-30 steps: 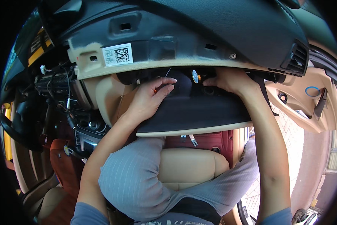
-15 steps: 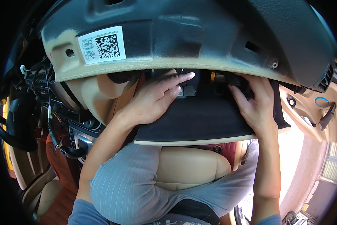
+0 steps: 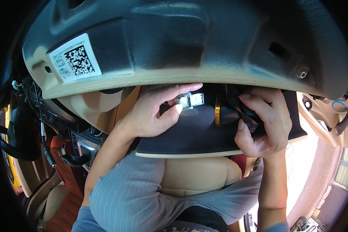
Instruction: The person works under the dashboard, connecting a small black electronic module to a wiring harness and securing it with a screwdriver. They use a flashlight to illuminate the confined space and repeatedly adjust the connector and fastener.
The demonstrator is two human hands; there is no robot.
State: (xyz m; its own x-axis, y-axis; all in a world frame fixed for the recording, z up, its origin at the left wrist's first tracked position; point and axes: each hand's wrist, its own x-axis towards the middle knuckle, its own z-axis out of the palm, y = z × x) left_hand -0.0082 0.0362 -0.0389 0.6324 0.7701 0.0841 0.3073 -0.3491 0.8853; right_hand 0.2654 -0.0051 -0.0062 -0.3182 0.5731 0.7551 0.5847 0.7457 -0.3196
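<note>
My left hand (image 3: 150,110) is open, fingers stretched out flat beneath the dashboard's lower edge and thumb spread apart. Its thumb tip touches or nearly touches a small shiny pale rectangular piece (image 3: 196,99), brightly lit, whose kind I cannot tell. Closed around a black object (image 3: 230,113) is my right hand (image 3: 269,121), thumb and fingers on either side of it. A gold ring (image 3: 217,111) circles this object's left end; part of it lies in the shade. Both hands are over a dark-lined open glove box lid (image 3: 189,141) with a cream edge.
The dashboard underside (image 3: 166,42) hangs low above both hands, with a white label (image 3: 75,58) and a screw (image 3: 302,74). Loose wiring (image 3: 43,127) dangles at left. A beige seat (image 3: 197,174) lies between my legs. The beige door (image 3: 329,120) stands open at right.
My right hand has drawn nearer to me, bringing the black object with the gold ring further into sight. My left thumb has spread away from the fingers. The pale piece now shines brightly.
</note>
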